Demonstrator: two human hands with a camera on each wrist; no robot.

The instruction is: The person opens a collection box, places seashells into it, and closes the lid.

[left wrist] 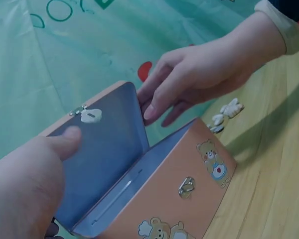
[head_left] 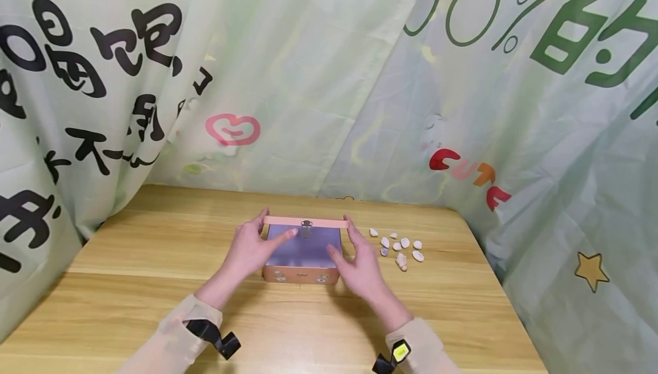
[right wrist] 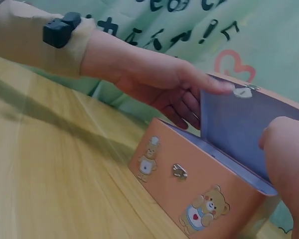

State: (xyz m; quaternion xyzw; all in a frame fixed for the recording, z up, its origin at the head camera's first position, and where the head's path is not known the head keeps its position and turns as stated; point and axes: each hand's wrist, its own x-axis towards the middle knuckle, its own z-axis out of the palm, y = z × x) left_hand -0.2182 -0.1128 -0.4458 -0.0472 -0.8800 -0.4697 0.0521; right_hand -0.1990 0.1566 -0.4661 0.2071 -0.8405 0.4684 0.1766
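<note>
A pink-orange tin box (head_left: pixel 300 274) with bear pictures stands on the table, its lid (left wrist: pixel 107 144) raised to show a blue-grey inside. A metal clasp (head_left: pixel 306 225) sits at the lid's edge. My left hand (head_left: pixel 250 251) grips the lid at its left side; the thumb lies on the inner face near the clasp and the other fingers are behind the edge. At the opposite side my right hand (head_left: pixel 364 265) holds the lid's edge, thumb in front and fingers around the corner. In the right wrist view the box's front latch (right wrist: pixel 179 172) shows. The box's interior is mostly hidden.
Several small seashells (head_left: pixel 405 242) lie on the wooden table (head_left: pixel 180 237) to the right of the box. Printed curtains (head_left: pixel 288 77) hang behind the table and along both sides.
</note>
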